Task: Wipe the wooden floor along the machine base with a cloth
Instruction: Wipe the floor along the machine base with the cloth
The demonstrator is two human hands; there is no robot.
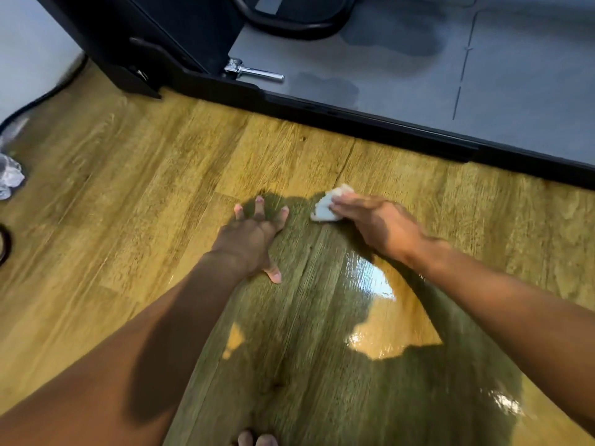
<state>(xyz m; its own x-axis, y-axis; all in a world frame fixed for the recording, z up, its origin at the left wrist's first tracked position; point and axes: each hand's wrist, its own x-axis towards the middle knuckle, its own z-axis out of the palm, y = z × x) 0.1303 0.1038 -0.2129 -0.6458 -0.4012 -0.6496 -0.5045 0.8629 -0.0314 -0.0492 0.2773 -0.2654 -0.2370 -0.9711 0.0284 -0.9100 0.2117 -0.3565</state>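
The wooden floor (154, 194) fills the lower part of the head view, glossy and wet-looking near my arms. The machine base (370, 122), a black edge around a grey platform, runs diagonally from upper left to right. My right hand (376, 225) presses a small white cloth (326, 206) onto the floor, a short way in front of the base. My left hand (254, 243) lies flat on the floor with fingers spread, just left of the cloth, holding nothing.
A chrome lever (254, 72) sticks out at the base's left corner. A black cable (38, 98) trails along the wall at left, with crumpled white material (9, 175) and a dark ring (4, 244) at the left edge. Toes (257, 439) show at the bottom.
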